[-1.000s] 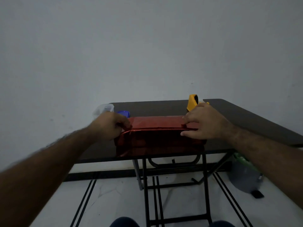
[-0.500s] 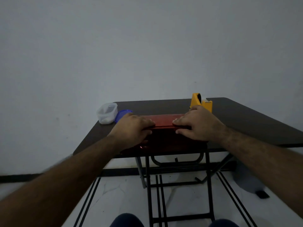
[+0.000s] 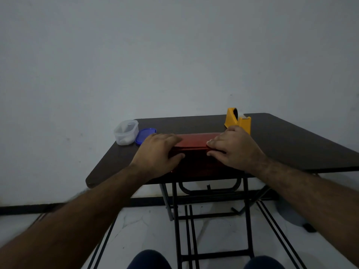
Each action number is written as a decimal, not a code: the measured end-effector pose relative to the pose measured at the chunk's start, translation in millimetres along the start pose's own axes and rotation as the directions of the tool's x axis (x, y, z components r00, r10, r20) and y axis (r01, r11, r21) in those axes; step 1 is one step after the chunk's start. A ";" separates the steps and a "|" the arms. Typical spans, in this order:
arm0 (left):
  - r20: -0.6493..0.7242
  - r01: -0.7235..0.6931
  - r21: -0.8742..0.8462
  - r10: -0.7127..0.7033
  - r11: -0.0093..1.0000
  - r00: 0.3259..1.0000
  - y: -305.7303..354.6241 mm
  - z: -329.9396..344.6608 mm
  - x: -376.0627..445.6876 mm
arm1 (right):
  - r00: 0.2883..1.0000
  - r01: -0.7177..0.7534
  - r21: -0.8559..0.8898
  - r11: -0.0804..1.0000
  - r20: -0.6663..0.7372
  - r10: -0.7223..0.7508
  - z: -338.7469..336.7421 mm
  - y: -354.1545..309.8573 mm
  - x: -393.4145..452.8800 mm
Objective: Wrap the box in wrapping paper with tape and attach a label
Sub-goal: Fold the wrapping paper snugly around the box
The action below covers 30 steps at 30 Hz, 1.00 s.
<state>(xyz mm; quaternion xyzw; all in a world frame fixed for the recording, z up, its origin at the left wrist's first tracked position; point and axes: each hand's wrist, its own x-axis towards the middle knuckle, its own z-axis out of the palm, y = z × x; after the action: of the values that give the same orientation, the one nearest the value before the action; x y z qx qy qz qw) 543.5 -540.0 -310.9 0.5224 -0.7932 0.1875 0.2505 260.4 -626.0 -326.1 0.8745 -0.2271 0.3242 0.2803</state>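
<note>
The box, covered in shiny red wrapping paper, lies flat near the front edge of the dark folding table, its long axis running left to right across the person's front, so its ends point toward the two sides of the table and one long side faces the person. The left hand lies palm down over the left end, fingers stretched flat across the top and the thumb reaching along the near face; it presses the paper down rather than gripping it. The right hand covers the right end the same way, fingers extended and flat on the top edge, thumb along the front, holding the paper against the box without curling round it. A fold line in the paper runs lengthwise between the two hands. Behind the right hand stands a yellow tape dispenser, just beyond the box. At the table's far left corner sits a clear plastic container, with a blue lid lying flat beside it.
</note>
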 end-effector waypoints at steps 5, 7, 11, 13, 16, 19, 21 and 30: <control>0.033 -0.052 0.034 0.051 0.998 0.998 20.7 5.9 9.3 | 0.998 -0.011 0.009 1.000 -0.066 0.012 2.5 -3.5 -4.1; 0.004 -0.047 0.053 0.047 0.997 0.999 26.3 9.6 9.1 | 0.996 -0.017 0.003 1.000 -0.085 0.017 2.3 -5.3 -4.4; -0.023 -0.044 0.094 0.046 0.995 0.999 28.6 16.6 6.7 | 0.998 -0.016 0.000 1.000 -0.067 0.016 2.3 -9.7 -3.4; -0.016 -0.043 0.105 0.045 0.993 0.999 28.6 18.3 6.7 | 0.998 -0.034 0.010 0.999 -0.043 0.035 2.1 -13.2 -1.1; -0.014 -0.035 0.112 0.036 0.993 0.999 28.1 19.3 8.9 | 0.995 -0.103 0.006 0.995 -0.005 0.103 5.6 -19.7 5.2; -0.017 -0.007 0.114 0.009 0.993 1.000 26.6 22.1 14.8 | 0.988 -0.154 -0.012 0.988 0.006 0.154 12.8 -22.9 13.1; -0.037 0.042 0.078 -0.039 0.996 0.999 25.0 25.2 18.4 | 0.983 -0.183 -0.024 0.983 0.011 0.184 16.8 -23.2 18.0; -0.071 0.063 0.092 -0.057 0.994 0.996 13.1 56.7 47.4 | 0.950 -0.311 -0.021 0.950 -0.025 0.310 45.6 -13.6 28.1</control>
<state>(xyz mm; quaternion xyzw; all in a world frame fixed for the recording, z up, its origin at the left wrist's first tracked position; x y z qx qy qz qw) 504.4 -601.5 -328.9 0.5505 -0.7584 0.2348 0.2582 307.6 -651.0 -340.1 0.8209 -0.3627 0.3709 0.2389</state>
